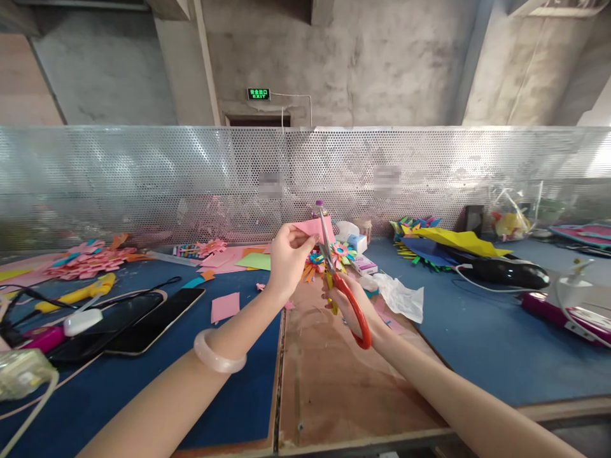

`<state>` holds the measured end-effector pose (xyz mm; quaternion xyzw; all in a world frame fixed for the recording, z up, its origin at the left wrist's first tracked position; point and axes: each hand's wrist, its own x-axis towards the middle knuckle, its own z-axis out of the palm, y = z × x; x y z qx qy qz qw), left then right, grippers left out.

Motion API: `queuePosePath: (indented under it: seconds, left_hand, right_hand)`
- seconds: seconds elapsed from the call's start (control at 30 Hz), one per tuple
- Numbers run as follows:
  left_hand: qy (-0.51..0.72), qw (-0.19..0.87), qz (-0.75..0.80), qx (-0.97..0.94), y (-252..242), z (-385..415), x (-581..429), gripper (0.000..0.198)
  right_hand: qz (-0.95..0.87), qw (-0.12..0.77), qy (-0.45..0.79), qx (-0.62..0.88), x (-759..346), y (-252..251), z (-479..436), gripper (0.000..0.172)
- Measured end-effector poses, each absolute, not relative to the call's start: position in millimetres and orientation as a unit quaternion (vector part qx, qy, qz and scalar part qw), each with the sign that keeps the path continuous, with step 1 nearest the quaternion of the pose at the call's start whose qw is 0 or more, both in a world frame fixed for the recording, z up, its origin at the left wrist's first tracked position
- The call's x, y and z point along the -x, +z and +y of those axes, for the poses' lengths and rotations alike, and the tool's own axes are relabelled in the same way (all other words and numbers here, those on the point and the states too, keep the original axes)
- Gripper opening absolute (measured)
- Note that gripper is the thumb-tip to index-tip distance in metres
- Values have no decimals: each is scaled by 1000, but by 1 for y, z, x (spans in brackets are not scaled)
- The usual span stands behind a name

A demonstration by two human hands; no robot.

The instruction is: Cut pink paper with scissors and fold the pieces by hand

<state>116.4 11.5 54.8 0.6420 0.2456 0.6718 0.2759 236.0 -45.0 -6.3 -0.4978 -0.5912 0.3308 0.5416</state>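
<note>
Through the head camera I have two bare hands in view, raised close together over the middle of the table (238, 407) but not touching. The left hand (289, 257), with one pale bangle (219, 353) on its wrist, pinches one piece of pink paper (308, 226) between thumb and fingers. The right hand (347, 299) is wrapped around the handles of one pair of red-handled scissors (353, 304), blades pointing up. The blades cross the paper's right part; I cannot tell whether they bite into it.

Towards the table's left edge I count one yellow glue gun (79, 296), two dark, flat devices like phones (160, 321) and one magenta power strip (45, 338); one loose pink square (225, 308) lies between the devices and the left hand. By the far edge are one green sheet (254, 260) and a heap of pink paper flowers (90, 262), too tangled to count. Right of centre lies one crumpled white tissue (401, 296); towards the far right corner, one yellow sheet (458, 242) partly covers one blue sheet (427, 252). A second magenta power strip sits by the right edge.

The tabletop is blue, with one brown board (334, 394) running inward from the near edge. Behind the far edge stands a perforated metal screen (143, 184); beyond it, a bare concrete wall (382, 63) carries one lit green exit sign (258, 94).
</note>
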Motion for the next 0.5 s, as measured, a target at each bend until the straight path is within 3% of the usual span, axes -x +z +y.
queuePosePath:
  seconds: [0.5]
  left_hand:
    - [666, 276, 242, -650, 56, 12, -117, 17]
  right_hand:
    - [-601, 532, 340, 490, -238, 1, -54, 25]
